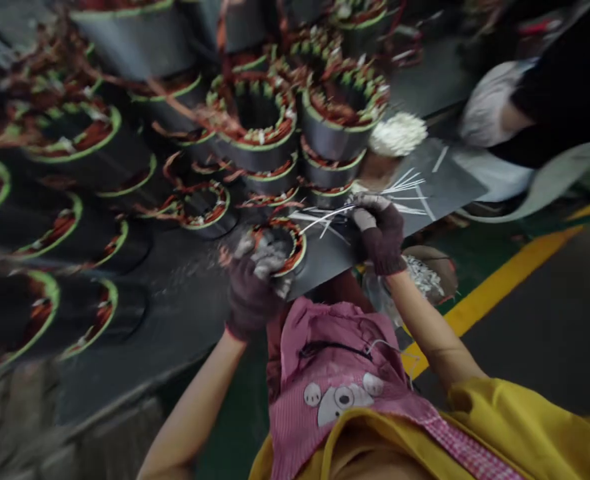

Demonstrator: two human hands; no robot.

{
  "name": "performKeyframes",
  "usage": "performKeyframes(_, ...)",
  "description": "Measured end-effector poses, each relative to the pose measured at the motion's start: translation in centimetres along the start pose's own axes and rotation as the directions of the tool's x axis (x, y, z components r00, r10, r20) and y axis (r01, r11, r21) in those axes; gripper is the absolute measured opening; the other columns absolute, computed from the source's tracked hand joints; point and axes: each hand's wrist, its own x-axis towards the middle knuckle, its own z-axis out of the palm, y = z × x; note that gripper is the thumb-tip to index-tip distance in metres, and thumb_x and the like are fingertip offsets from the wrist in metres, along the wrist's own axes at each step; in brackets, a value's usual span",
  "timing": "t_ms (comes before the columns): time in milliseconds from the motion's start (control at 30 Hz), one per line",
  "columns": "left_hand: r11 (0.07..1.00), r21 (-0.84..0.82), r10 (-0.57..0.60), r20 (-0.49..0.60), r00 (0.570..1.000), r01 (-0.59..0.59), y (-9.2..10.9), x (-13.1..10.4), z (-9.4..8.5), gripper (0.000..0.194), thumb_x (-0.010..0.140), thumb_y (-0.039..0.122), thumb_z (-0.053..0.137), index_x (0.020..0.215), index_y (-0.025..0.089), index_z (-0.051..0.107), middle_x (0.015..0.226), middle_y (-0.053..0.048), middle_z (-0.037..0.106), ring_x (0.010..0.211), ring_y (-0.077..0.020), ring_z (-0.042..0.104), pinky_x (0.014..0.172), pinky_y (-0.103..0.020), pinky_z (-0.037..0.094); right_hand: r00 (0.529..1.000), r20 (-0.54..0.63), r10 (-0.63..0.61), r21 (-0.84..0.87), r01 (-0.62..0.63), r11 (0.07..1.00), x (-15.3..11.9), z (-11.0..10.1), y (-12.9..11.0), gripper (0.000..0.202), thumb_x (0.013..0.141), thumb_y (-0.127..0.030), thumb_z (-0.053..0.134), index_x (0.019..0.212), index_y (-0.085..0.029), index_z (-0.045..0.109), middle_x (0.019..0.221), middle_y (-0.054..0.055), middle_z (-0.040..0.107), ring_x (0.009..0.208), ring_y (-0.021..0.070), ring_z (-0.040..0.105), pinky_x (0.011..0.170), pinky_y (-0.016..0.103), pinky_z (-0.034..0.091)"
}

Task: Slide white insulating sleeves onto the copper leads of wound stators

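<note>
Gloves (385, 247) are covering the right hand (379, 230) and the left hand (257, 280). The right hand's digits are pressing together on one thin white strip (325, 218), while the left hand is resting over the left side of a small wound ring (299, 248); blur is hiding whether it is clamping the rim or only lying on it. The strip is pointing away from the right hand, its long axis running leftward and slightly toward the wearer, its free end reaching the ring's right side; whether it is touching there, I cannot tell. The ring is thus lying to the left of the right hand, with the left hand being the nearer of the two. It is standing on a dark tabletop (175, 320), near the wearer's edge. Just beside the right hand, loose white strips (405, 193) are lying scattered, and beyond them a white heap (399, 133) is sitting. Wound cylinders (272, 157) are standing stacked beyond the ring and to its left. Farther right, another person's arm (487, 107) is showing.
</note>
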Motion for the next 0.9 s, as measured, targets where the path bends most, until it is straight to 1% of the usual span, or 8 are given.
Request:
performKeyframes(67,0.997,0.066,-0.038,-0.064,0.997,0.042,0.8,-0.3,1.1,0.034,0.093,0.016,0.082,0.117,0.025,0.059,0.109,-0.009,0.077,0.111,-0.0304,0.078,0.12,-0.065,0.056,0.987,-0.159,0.033,-0.097,-0.049,0.994,2.5,-1.5,2.6,0.018,0.09,-0.034,0.069,0.103,-0.024,0.077,0.1,0.006,0.08,0.095,0.0247,0.076,0.095,0.046,0.063)
performKeyframes(167,0.991,0.123,-0.046,-0.079,0.996,0.055,1.7,0.0,1.6,0.039,0.092,0.014,0.085,0.119,0.022,0.058,0.114,-0.013,0.077,0.113,-0.0334,0.078,0.115,-0.069,0.058,0.936,-0.35,0.022,-0.233,-0.11,0.966,6.4,-3.0,5.7,0.02,0.091,-0.035,0.065,0.103,-0.023,0.075,0.099,0.007,0.079,0.093,0.0243,0.074,0.094,0.046,0.063)
performKeyframes(333,0.988,0.149,-0.017,-0.083,0.996,0.03,2.1,0.3,1.4,0.039,0.093,0.015,0.086,0.12,0.021,0.058,0.112,-0.015,0.077,0.108,-0.0341,0.078,0.112,-0.07,0.06,0.927,-0.374,0.019,-0.329,-0.152,0.932,10.5,-2.7,7.5,0.021,0.088,-0.037,0.072,0.098,-0.02,0.08,0.098,0.011,0.081,0.092,0.0272,0.074,0.098,0.049,0.062)
performKeyframes(400,0.987,0.157,-0.014,-0.09,0.996,0.028,2.0,0.0,1.5,0.039,0.094,0.015,0.085,0.122,0.021,0.058,0.112,-0.015,0.078,0.111,-0.0349,0.078,0.112,-0.07,0.06,0.927,-0.372,0.046,-0.284,-0.161,0.945,11.0,-2.5,7.7,0.02,0.089,-0.036,0.07,0.094,-0.02,0.08,0.094,0.01,0.081,0.091,0.0272,0.075,0.098,0.049,0.062)
performKeyframes(500,0.983,0.184,0.001,-0.104,0.995,0.018,1.8,-0.2,1.7,0.042,0.094,0.019,0.086,0.127,0.019,0.059,0.114,-0.016,0.078,0.115,-0.0371,0.078,0.113,-0.07,0.059,0.941,-0.333,0.063,-0.213,-0.14,0.967,10.9,-2.7,7.6,0.025,0.089,-0.038,0.07,0.101,-0.019,0.082,0.099,0.01,0.082,0.092,0.0263,0.076,0.095,0.047,0.063)
performKeyframes(633,0.977,0.21,-0.003,-0.077,0.997,0.019,1.6,-0.2,1.6,0.049,0.097,0.024,0.084,0.139,0.022,0.059,0.12,-0.014,0.079,0.119,-0.0355,0.077,0.115,-0.065,0.058,0.948,-0.314,0.056,-0.25,-0.14,0.958,11.0,-2.8,7.6,0.029,0.087,-0.043,0.073,0.098,-0.018,0.082,0.095,0.01,0.082,0.089,0.0266,0.076,0.094,0.047,0.063)
performKeyframes(800,0.976,0.215,-0.018,-0.049,0.999,0.029,1.5,0.0,1.2,0.041,0.098,0.025,0.081,0.135,0.028,0.062,0.119,-0.009,0.08,0.115,-0.0336,0.078,0.113,-0.06,0.058,0.882,-0.444,0.157,-0.061,-0.205,0.977,11.5,-3.0,7.5,0.029,0.089,-0.044,0.064,0.093,-0.02,0.079,0.086,0.008,0.078,0.083,0.0253,0.074,0.082,0.046,0.065)
performKeyframes(900,0.984,0.175,-0.022,-0.052,0.998,0.031,1.3,0.3,1.1,0.038,0.096,0.022,0.083,0.127,0.028,0.062,0.116,-0.007,0.08,0.114,-0.0314,0.078,0.116,-0.058,0.057,0.851,-0.514,0.109,0.014,-0.118,0.993,9.9,-3.3,5.1,0.029,0.091,-0.046,0.065,0.099,-0.021,0.078,0.098,0.01,0.08,0.084,0.0247,0.074,0.077,0.045,0.065)
